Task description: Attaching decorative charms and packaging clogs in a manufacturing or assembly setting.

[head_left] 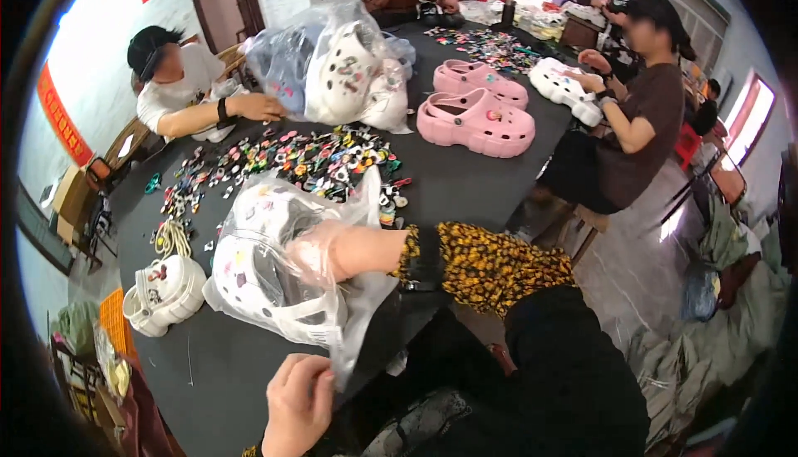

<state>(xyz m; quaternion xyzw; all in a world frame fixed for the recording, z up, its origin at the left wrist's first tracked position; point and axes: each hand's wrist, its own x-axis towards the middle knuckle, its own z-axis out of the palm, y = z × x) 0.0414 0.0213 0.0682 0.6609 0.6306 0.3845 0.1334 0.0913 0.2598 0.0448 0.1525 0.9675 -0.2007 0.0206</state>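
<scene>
1. The right hand (320,253) reaches inside a clear plastic bag (283,266) holding white clogs (249,278), near the table's (465,179) front edge.
2. The left hand (298,403) pinches the bag's lower edge.
3. Through the plastic, I cannot tell whether the right fingers are spread or closed.

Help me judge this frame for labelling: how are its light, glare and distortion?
Head view: even indoor light; the bright red-framed window blows out at right; glare streaks the clear plastic bag; the black table edge bends; dark fisheye corners.
</scene>
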